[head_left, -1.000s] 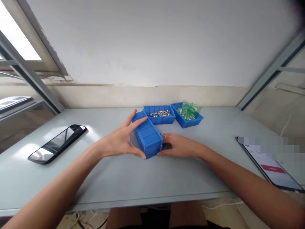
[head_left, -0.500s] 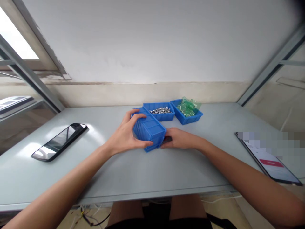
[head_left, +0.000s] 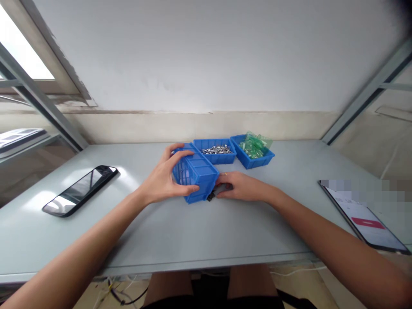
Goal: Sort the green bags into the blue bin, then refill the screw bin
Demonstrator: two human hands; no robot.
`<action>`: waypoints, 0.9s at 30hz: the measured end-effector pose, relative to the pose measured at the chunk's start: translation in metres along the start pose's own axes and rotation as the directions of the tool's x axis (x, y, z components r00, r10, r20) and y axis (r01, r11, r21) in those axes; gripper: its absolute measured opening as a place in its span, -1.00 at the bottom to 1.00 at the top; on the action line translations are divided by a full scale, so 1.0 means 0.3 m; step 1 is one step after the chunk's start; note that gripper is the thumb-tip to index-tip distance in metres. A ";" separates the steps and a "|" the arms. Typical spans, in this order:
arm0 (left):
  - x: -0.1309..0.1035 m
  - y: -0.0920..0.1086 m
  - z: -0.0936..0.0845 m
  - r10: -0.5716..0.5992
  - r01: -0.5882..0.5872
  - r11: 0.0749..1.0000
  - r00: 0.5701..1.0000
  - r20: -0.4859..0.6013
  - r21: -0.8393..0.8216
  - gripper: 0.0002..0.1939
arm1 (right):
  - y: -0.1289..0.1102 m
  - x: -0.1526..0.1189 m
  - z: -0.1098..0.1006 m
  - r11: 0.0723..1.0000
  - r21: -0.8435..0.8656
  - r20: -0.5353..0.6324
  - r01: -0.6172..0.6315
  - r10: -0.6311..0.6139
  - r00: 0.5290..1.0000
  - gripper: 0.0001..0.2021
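My left hand [head_left: 157, 178] is closed around a blue plastic bin [head_left: 201, 176], fingers over its upper side and thumb along the lower near edge. The bin lies tipped on its side, its open mouth turned right and away from my view. At that mouth is my right hand [head_left: 240, 185], fingers and thumb curved with a gap between them. Small dark pieces [head_left: 210, 196] show beside the bin's rim, close to the right fingertips; their kind is too small to tell. The bin's inside is hidden.
Behind stand a blue bin [head_left: 201, 159] of metal screws or pins [head_left: 217, 149] and another blue bin [head_left: 257, 163] with green plastic pieces [head_left: 254, 146]. A dark phone-like device [head_left: 80, 191] lies left on the grey table [head_left: 206, 240]; a lit tablet [head_left: 363, 219] lies right.
The held bin has shifted slightly left with my left hand. The dark object between my right fingers no longer shows there; small dark pieces now show by the bin's mouth.
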State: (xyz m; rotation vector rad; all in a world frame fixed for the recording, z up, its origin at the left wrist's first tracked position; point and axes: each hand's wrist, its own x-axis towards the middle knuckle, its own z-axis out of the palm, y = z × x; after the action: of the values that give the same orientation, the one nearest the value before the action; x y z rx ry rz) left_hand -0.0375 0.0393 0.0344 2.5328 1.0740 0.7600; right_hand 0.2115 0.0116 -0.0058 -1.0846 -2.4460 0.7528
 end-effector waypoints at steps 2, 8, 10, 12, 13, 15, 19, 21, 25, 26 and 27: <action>0.002 -0.008 -0.015 -0.006 0.006 1.000 1.000 -0.016 -0.011 -0.25 | 0.004 -0.002 -0.001 0.999 -0.032 -0.023 -0.004 0.004 1.000 -0.75; 0.009 -0.035 -0.049 -0.030 0.028 0.998 0.999 -0.037 -0.053 -0.27 | 0.013 -0.002 0.005 0.996 -0.091 -0.077 0.014 -0.021 0.997 -0.74; 0.011 -0.053 -0.056 -0.044 0.038 0.995 0.998 -0.054 -0.097 -0.29 | 0.015 -0.001 0.004 0.993 -0.115 -0.107 0.028 -0.040 0.993 -0.73; 0.017 -0.080 -0.063 -0.075 0.058 0.978 0.994 -0.077 -0.199 -0.32 | 0.010 -0.002 0.001 0.990 -0.135 -0.161 0.037 -0.059 0.985 -0.76; 0.021 -0.096 -0.066 -0.104 0.077 0.959 0.991 -0.083 -0.274 -0.34 | 0.004 -0.004 0.000 0.989 -0.142 -0.190 0.043 -0.069 0.979 -0.79; 0.031 -0.129 -0.072 -0.191 0.131 0.874 0.978 -0.083 -0.467 -0.39 | -0.018 -0.010 0.007 0.985 -0.157 -0.223 0.070 -0.105 0.969 -0.71; 0.048 -0.182 -0.076 -0.334 0.165 0.681 0.937 -0.102 -0.713 -0.36 | -0.085 -0.021 0.079 0.927 -0.252 -0.089 0.277 -0.307 0.947 -0.31; 0.049 -0.199 -0.076 -0.405 0.194 0.654 0.906 -0.122 -0.732 -0.28 | -0.115 -0.022 0.133 0.874 -0.303 0.018 0.380 -0.393 0.919 -0.31; 0.037 -0.230 -0.077 -0.486 0.290 0.650 0.869 -0.090 -0.703 -0.20 | -0.135 -0.012 0.192 0.846 -0.399 0.040 0.353 -0.368 0.929 -0.46; 0.033 -0.242 -0.079 -0.487 0.296 0.652 0.869 -0.086 -0.698 -0.21 | -0.132 -0.009 0.192 0.840 -0.425 0.027 0.337 -0.361 0.932 -0.50; 0.030 -0.255 -0.080 -0.485 0.293 0.648 0.870 -0.084 -0.703 -0.22 | -0.126 -0.006 0.189 0.832 -0.449 0.011 0.324 -0.358 0.934 -0.53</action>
State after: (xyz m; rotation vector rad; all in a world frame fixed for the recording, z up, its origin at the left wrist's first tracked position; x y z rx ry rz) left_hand -0.0901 0.0993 0.0230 1.5352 1.1100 1.1280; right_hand 0.1619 -0.0294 -0.0284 -0.7517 -2.7095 0.0319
